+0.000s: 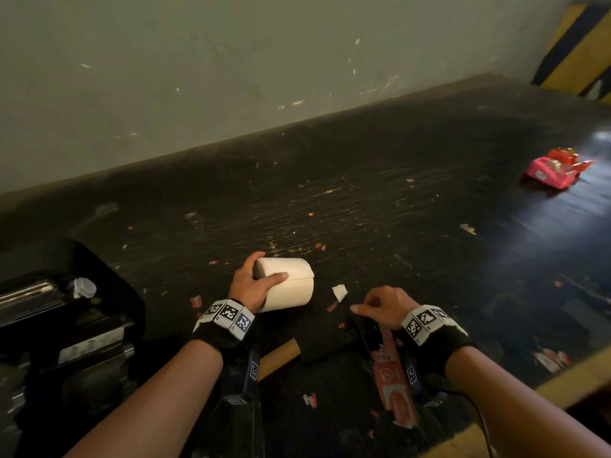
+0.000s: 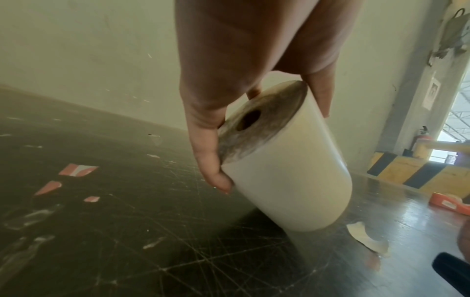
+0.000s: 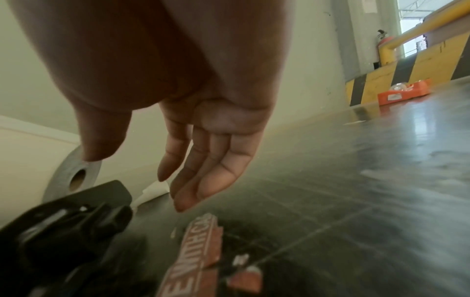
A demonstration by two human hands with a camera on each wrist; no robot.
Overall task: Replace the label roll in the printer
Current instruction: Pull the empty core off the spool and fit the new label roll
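Label roll (image 1: 287,285) is gripped at its left end by the left hand (image 1: 251,282), thumb laid across the top of the white paper and fingers curled round the far side of the same end. The roll lies on its side with its long axis running away to the right of the grip, and the far end sits down against the dark worktable (image 1: 380,200). In the left wrist view the cardboard core hole (image 2: 250,118) is seen open right at the grip, facing back toward the palm. A loose torn scrap of white paper (image 1: 340,291) lies on the table just beyond the roll's free right end.

Further right of the grip, the right hand (image 1: 383,307) is held low over the table, near the scrap, with nothing in it; its fingers (image 3: 203,176) hang loosely, only slightly bent. Below it a black part (image 3: 63,227) and a red printed strip (image 1: 393,385) lie on the table.

Well to the left of the grip stands the printer (image 1: 62,319), its cover raised and the inside exposed. A brown cardboard tube (image 1: 279,357) lies just behind the left wrist, most likely a spent core. The coming move is judged to turn on this: the printer lies leftward, on the grip side, so the left hand is the nearer one, and the roll's axis will probably need turning to line up with the holder. A red tape dispenser (image 1: 555,171) sits far off to the right.
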